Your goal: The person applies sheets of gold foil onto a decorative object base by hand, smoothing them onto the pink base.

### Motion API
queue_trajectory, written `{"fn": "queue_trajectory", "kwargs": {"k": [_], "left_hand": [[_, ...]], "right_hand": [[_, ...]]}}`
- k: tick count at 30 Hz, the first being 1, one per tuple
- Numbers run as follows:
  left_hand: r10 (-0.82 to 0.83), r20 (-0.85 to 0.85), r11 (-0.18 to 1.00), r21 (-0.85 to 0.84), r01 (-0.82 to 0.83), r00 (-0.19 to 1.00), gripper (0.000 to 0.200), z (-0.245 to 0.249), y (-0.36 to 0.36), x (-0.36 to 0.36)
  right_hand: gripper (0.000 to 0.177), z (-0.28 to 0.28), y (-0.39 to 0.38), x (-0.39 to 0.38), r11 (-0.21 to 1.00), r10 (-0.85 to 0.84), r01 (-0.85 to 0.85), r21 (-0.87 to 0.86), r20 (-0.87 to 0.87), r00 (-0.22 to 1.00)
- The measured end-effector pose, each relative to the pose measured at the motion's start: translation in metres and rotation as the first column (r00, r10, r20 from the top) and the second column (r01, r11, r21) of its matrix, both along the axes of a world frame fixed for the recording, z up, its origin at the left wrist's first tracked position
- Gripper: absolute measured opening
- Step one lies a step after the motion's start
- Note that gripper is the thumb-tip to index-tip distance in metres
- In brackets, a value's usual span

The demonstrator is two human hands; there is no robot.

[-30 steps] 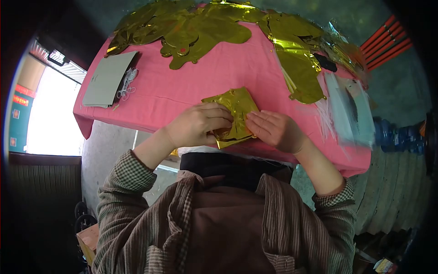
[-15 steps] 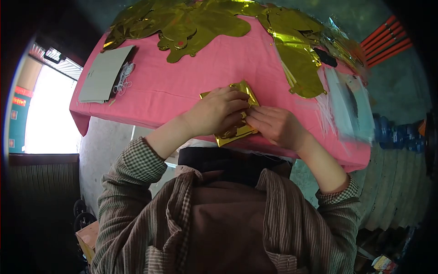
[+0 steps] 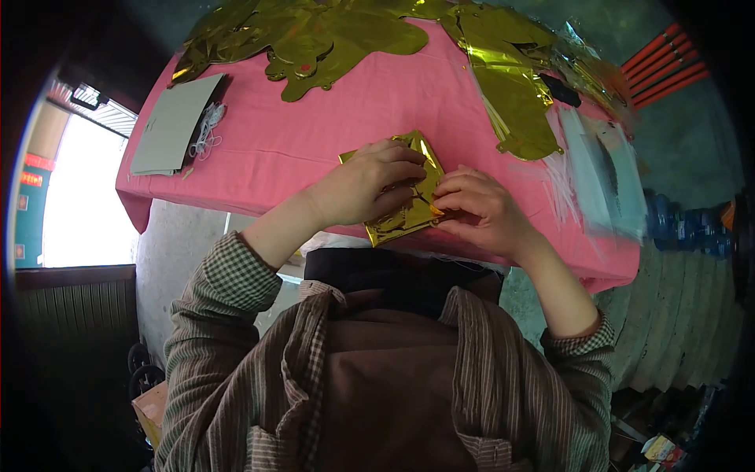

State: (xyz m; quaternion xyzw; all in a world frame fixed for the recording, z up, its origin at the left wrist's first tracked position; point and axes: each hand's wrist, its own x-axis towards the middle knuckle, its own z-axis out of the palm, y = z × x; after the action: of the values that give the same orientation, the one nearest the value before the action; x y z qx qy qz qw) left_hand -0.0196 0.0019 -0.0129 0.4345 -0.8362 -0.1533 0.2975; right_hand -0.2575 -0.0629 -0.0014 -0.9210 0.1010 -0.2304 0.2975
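A folded gold foil balloon (image 3: 399,226), flat and shiny, lies at the near edge of the pink-covered table. My left hand (image 3: 373,181) rests across its left and middle part, fingers curled down onto the foil. At the packet's right edge is my right hand (image 3: 486,211), thumb and fingers bent together against the foil. Part of the packet is hidden beneath my left fingers.
Flat gold foil balloons (image 3: 346,59) with rounded lobes cover the far side of the pink cloth (image 3: 291,149). Grey card sheets (image 3: 177,126) and white string (image 3: 207,132) lie at left. Clear plastic sleeves (image 3: 594,177) and a black item (image 3: 561,92) are at right.
My right hand has drawn back slightly to the right from the middle of the packet to its edge. More of the gold surface shows between my hands. My left hand stays on the foil.
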Motion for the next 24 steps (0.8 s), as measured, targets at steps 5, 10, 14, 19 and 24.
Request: {"fn": "queue_trajectory", "kwargs": {"k": [5, 10, 14, 19, 24], "left_hand": [[-0.015, 0.015, 0.997, 0.072, 0.014, 1.0, 0.031, 0.0042, 0.0014, 0.0011], [-0.001, 0.0, 1.0, -0.014, 0.001, 1.0, 0.028, -0.0018, -0.0001, 0.0009], [0.004, 0.009, 1.0, -0.005, -0.004, 1.0, 0.028, 0.0, 0.0013, 0.0006], [0.007, 0.011, 1.0, -0.001, -0.007, 1.0, 0.027, 0.0004, 0.0012, 0.0003], [0.002, 0.011, 1.0, 0.007, -0.002, 1.0, 0.028, 0.0018, 0.0018, 0.0009]], "right_hand": [[0.027, 0.003, 0.001, 0.0048, 1.0, 0.021, -0.021, -0.007, -0.019, 1.0], [0.026, 0.0026, 0.0047, 0.0078, 0.992, 0.004, -0.005, -0.128, -0.009, 1.0], [0.026, 0.0031, 0.0016, 0.0073, 0.996, 0.038, -0.039, -0.076, -0.023, 0.999], [0.024, 0.0044, -0.0014, 0.0066, 0.991, 0.062, -0.058, 0.121, -0.03, 0.998], [0.025, -0.0009, -0.0037, 0.0063, 0.998, 0.056, -0.053, 0.045, -0.059, 0.997]]}}
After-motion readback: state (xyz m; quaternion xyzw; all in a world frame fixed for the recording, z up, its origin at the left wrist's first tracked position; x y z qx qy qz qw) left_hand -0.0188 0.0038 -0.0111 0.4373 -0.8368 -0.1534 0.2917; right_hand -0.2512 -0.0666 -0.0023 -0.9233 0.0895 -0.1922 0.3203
